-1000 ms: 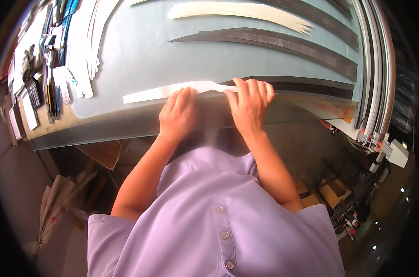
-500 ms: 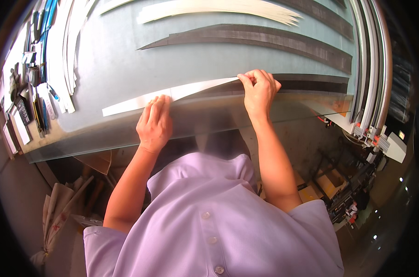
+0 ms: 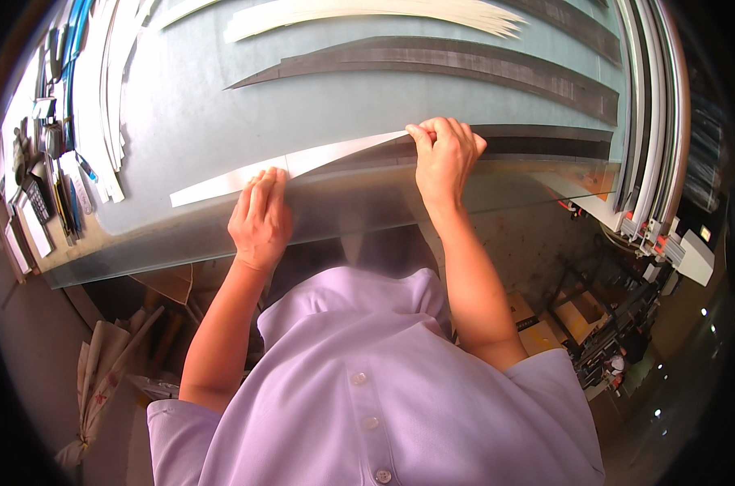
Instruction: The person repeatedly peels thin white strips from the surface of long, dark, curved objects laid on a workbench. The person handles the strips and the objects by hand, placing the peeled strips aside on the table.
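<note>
A long white strip (image 3: pixel 319 155) of thin sheet, tapering to a point at its right end, lies along the near side of a glass-topped table (image 3: pixel 181 121). My left hand (image 3: pixel 260 217) rests on the strip's near edge with its fingers stretched out flat. The strip's pointed right tip is pinched between the thumb and fingers of my right hand (image 3: pixel 448 162). Dark strips (image 3: pixel 546 146) lie beneath and to the right of my right hand, along the table's near edge.
Farther back lie a stack of dark tapered strips (image 3: pixel 432 57) and a fan of cream strips (image 3: pixel 367 16). White strips (image 3: pixel 112 105) and tools, including a calculator (image 3: pixel 37 198), crowd the left side. Long rails (image 3: pixel 658 121) with machine parts border the right.
Both hands have moved slightly left, and the white strip has slid left with them. My right hand keeps its pinch on the tip.
</note>
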A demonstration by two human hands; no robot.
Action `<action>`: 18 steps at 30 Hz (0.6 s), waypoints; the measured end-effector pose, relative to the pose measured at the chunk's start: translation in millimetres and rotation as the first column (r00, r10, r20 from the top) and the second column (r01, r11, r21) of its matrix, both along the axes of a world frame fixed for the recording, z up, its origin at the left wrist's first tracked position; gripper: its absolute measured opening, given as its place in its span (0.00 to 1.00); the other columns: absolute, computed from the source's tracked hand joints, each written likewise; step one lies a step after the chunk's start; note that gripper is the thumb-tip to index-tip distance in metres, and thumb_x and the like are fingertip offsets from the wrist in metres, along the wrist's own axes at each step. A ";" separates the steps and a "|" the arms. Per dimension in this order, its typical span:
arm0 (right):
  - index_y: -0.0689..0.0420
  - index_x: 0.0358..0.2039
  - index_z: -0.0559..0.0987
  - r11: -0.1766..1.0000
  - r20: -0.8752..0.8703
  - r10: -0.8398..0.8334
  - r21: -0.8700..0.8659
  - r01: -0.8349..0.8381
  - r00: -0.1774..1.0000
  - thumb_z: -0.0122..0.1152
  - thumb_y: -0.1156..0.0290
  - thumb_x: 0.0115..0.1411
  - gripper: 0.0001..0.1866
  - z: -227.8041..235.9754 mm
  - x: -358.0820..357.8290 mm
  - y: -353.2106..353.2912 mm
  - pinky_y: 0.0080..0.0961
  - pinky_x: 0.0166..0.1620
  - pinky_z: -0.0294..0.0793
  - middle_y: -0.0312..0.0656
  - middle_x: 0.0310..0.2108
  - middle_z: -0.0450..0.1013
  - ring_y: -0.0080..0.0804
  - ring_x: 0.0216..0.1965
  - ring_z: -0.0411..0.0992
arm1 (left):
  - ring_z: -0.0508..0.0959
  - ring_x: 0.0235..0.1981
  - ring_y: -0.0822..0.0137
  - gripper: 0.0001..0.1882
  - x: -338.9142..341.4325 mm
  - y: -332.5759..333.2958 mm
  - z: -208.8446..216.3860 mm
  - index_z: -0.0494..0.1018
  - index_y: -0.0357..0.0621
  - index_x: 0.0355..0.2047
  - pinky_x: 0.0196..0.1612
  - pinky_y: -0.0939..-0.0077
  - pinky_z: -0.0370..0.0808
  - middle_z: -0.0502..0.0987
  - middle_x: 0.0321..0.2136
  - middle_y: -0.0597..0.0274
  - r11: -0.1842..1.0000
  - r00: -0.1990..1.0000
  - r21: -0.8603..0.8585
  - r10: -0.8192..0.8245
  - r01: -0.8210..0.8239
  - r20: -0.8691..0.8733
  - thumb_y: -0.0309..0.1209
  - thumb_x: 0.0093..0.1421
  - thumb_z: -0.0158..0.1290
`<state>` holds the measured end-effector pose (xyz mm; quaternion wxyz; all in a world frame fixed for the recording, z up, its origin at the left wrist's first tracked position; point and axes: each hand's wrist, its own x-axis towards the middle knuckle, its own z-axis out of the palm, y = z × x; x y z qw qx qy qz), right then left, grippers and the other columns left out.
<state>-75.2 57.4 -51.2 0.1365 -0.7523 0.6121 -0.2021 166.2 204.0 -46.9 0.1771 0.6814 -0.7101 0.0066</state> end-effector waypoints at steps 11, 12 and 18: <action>0.53 0.29 0.76 0.995 -0.143 -0.062 -0.082 0.050 0.988 0.75 0.64 0.53 0.14 -4.2 7.4 6.9 0.38 0.46 0.60 0.36 0.31 0.72 0.37 0.38 0.70 | 0.81 0.50 0.57 0.26 1.4 5.3 -0.8 0.77 0.43 0.54 0.51 0.68 0.80 0.78 0.48 0.58 0.998 1.000 0.067 0.008 -0.007 -0.008 0.18 0.52 0.52; 0.53 0.31 0.76 0.993 -0.173 -0.081 -0.101 0.064 0.982 0.76 0.64 0.53 0.14 -3.0 9.0 7.7 0.38 0.47 0.60 0.36 0.32 0.72 0.37 0.40 0.70 | 0.80 0.50 0.57 0.28 1.8 5.2 -0.3 0.76 0.46 0.56 0.51 0.68 0.80 0.78 0.48 0.59 0.996 1.000 0.083 0.013 -0.012 -0.005 0.18 0.52 0.52; 0.53 0.39 0.74 0.980 0.019 -0.183 0.079 0.181 0.983 0.74 0.68 0.55 0.16 -4.7 -3.5 0.4 0.40 0.49 0.61 0.38 0.37 0.70 0.39 0.43 0.69 | 0.78 0.45 0.52 0.37 -9.4 -0.5 18.5 0.74 0.64 0.62 0.49 0.67 0.80 0.73 0.46 0.53 0.989 0.988 0.145 -0.048 0.027 0.148 0.15 0.52 0.52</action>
